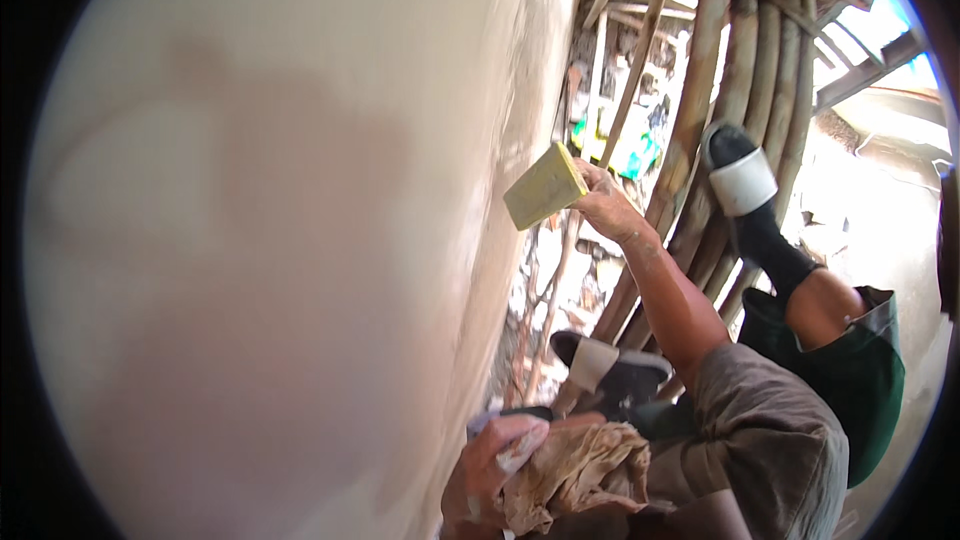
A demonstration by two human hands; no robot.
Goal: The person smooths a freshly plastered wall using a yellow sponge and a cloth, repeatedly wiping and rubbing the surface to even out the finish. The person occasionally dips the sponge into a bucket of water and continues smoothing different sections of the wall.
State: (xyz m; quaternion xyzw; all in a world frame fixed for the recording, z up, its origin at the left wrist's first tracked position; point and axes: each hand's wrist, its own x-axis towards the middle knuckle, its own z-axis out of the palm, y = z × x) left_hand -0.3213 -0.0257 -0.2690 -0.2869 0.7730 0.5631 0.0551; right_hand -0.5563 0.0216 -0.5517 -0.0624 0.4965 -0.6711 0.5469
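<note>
My right hand [608, 206] is closed on a yellow, rectangular plasterer's float [545, 187], its flat face smeared with grey. The float is tilted beside the edge of a smooth beige plastered wall [300, 30]; I cannot tell whether it touches. The grip behind the float is hidden by my fingers. Low in the view, close to the wall, my left hand [482, 470] has curled fingers with whitish smears on them. Against it lies a crumpled brown cloth [580, 470]. What the left hand holds, if anything, cannot be made out.
Beneath me runs a platform of round wooden poles [705, 130], with gaps between them. My feet, in dark socks and white-strapped slides [742, 183], rest on it. Rubble and a green-and-white bag [630, 148] show below. Another wall [910, 230] stands at the right.
</note>
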